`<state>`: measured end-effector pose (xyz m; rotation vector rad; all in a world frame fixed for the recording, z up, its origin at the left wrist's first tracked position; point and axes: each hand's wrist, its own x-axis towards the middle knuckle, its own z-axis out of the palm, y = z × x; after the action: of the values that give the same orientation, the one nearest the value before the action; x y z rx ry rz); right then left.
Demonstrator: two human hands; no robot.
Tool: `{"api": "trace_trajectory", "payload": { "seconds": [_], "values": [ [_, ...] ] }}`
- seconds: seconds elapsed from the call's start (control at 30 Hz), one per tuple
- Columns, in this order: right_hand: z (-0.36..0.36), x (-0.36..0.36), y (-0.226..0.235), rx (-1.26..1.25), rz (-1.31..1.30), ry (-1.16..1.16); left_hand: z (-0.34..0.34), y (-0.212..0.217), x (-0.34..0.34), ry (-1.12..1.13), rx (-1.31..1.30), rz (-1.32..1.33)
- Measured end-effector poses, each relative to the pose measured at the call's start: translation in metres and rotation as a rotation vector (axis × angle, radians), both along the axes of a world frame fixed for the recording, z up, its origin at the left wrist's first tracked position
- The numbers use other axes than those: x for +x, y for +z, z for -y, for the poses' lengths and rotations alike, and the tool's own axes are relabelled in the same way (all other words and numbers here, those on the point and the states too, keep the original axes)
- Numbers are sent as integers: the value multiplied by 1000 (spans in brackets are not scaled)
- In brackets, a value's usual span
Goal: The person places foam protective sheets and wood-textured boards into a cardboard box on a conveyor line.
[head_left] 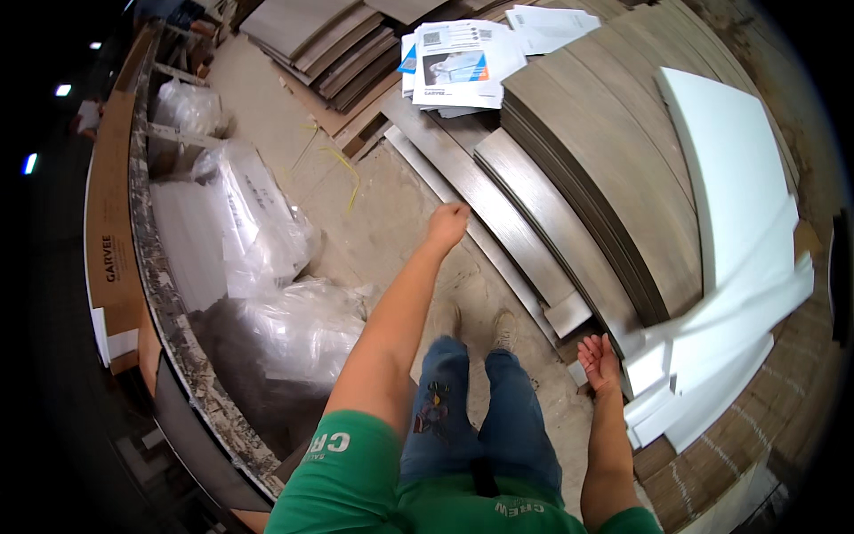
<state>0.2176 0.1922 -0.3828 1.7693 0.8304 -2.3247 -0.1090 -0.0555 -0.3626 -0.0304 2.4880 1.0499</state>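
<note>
My left hand is closed, with its fingers curled at the left edge of a long narrow grey-brown wood-look board. What it grips, if anything, is hidden. My right hand is palm up beside the near end of the boards, its fingers loosely bent and nothing visible in it. Close to it lies a small pale block-like piece. Another narrow board runs alongside, against a tall stack of wide wood-look panels.
White foam sheets lie on the panels at right, with more white pieces nearer. Printed leaflets rest at the back. Clear plastic-wrapped bundles fill the left side beside a worn table edge. More panels are stacked far off.
</note>
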Motion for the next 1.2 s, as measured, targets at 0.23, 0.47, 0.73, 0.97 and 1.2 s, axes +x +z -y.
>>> {"api": "trace_trajectory", "payload": {
  "seconds": [0.23,0.47,0.73,0.97,1.2],
  "values": [
    [22,-80,-31,-67,-89,-298,-58,-59,-86,57,-25,-136],
    [29,-121,-46,-17,72,-684,-37,-104,-110,-71,292,110],
    [49,-124,-47,-20,-10,-851,-7,-81,-65,235,596,293],
    [87,-116,-41,-58,-102,-704,27,-43,-98,441,697,679],
    [157,-121,62,-396,-241,-468,155,113,-28,644,550,317]
  ]
}}
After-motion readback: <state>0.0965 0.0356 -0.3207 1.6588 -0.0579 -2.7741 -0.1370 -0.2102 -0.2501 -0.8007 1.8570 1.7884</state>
